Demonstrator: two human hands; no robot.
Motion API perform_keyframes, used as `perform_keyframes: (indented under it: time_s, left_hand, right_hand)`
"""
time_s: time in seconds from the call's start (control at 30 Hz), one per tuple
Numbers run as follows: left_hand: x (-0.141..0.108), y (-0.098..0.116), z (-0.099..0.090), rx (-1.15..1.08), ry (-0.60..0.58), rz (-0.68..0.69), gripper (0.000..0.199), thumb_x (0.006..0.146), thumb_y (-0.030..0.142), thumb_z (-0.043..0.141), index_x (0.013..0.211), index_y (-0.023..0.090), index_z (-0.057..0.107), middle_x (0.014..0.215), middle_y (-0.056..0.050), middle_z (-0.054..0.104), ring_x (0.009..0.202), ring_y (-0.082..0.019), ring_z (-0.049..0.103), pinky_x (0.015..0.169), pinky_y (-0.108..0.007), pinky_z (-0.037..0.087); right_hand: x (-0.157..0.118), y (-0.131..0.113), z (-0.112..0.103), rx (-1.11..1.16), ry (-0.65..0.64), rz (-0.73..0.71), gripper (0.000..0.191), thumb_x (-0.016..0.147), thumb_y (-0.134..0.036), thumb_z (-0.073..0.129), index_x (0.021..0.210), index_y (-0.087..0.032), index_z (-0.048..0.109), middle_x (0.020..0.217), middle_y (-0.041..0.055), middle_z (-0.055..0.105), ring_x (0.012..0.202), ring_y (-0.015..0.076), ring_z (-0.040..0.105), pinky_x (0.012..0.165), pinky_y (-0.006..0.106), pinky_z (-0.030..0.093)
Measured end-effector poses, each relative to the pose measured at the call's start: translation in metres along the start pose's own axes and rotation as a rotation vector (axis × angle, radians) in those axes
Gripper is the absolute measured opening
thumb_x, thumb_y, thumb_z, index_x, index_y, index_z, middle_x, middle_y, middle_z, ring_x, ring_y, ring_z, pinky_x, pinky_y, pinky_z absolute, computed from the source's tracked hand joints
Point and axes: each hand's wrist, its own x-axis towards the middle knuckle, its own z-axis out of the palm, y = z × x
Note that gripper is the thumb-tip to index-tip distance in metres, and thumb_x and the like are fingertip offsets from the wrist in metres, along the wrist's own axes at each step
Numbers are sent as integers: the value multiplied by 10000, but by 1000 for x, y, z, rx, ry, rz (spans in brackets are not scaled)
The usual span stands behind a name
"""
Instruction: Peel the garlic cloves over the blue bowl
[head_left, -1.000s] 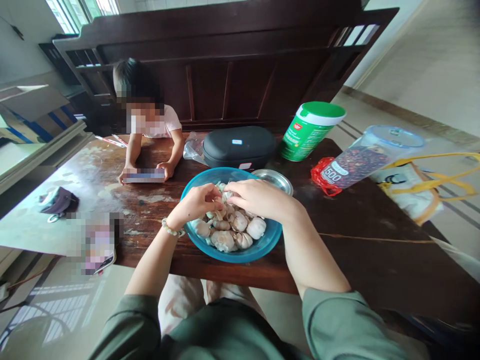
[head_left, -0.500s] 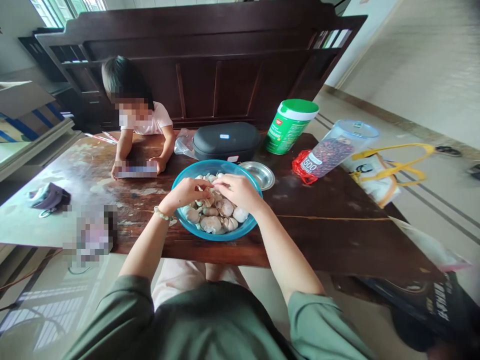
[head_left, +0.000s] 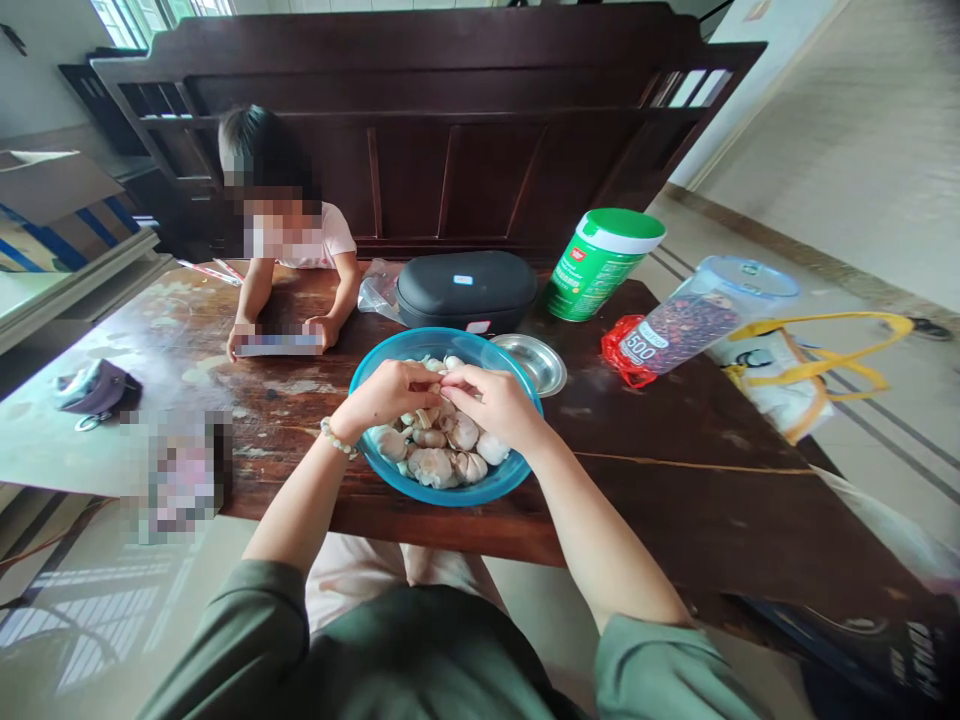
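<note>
At a worn wooden table (head_left: 660,490) before a dark wooden bench back (head_left: 450,170), the left hand (head_left: 386,393) and right hand (head_left: 495,405), fingers nearly closed, both pinch a pale garlic clove (head_left: 444,381) above a blue bowl (head_left: 480,490) of garlic bulbs (head_left: 435,467).

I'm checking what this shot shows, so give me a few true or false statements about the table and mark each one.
1. The blue bowl holds garlic bulbs. True.
2. The bead bracelet is on the wrist of the left hand. True.
3. The steel dish sits inside the blue bowl. False: it rests on the table beside the bowl.
4. The right hand lies flat on the table. False: it is above the bowl, its fingertips close to the left hand.
5. The person across the table has both hands at a blurred flat object. True.
</note>
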Motion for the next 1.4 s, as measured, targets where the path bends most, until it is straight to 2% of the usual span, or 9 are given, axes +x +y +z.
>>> perform_keyframes:
  time_s: [0.23,0.5,0.67,0.87,1.1,1.23,1.4]
  left_hand:
    - [-6,6,4,70,112,106,258,846,282,632,1052,152,719,783,-38,641,713,-119,551,681,-224,439]
    - [-7,1,8,161,77,101,265,870,272,599,1093,180,708,915,-75,687,814,-158,621,746,-255,468]
    - [-8,3,9,175,72,119,249,885,279,576,1069,183,713,892,-68,673,804,-148,611,736,-245,468]
    - [-8,2,8,167,84,132,250,876,266,587,1075,178,710,921,-76,685,831,-163,626,751,-257,471]
    - [-8,4,7,149,45,104,251,883,256,570,1078,179,708,912,-72,680,800,-150,618,731,-245,465]
    - [-8,3,8,160,62,115,267,885,270,572,1105,184,696,890,-65,671,800,-152,610,725,-248,461]
    - [-9,2,9,185,64,117,269,881,268,578,1113,193,691,898,-63,662,803,-154,602,730,-254,458]
  right_hand:
    - [-3,-7,-3,107,12,49,158,884,-294,570,842,-179,670,787,9,713,661,118,641,639,225,487]
    - [-6,-3,-1,1,-12,-5,156,889,-268,555,827,-176,665,759,9,683,662,112,609,642,222,463]
    - [-7,-2,-2,22,-11,3,165,891,-267,530,817,-191,657,743,2,671,645,112,600,628,222,470]
    - [-7,-2,0,52,8,8,128,866,-290,592,857,-194,676,801,13,705,706,135,652,689,248,516]
    - [-7,-2,-2,26,-6,16,167,886,-276,547,835,-187,679,769,13,695,678,129,636,666,246,507]
    - [-7,-3,-2,53,5,-2,143,865,-290,577,884,-192,680,824,20,714,705,138,660,679,251,524]
    - [-7,-2,-1,-34,-9,-14,159,894,-265,540,848,-194,674,779,14,703,678,127,633,667,244,498]
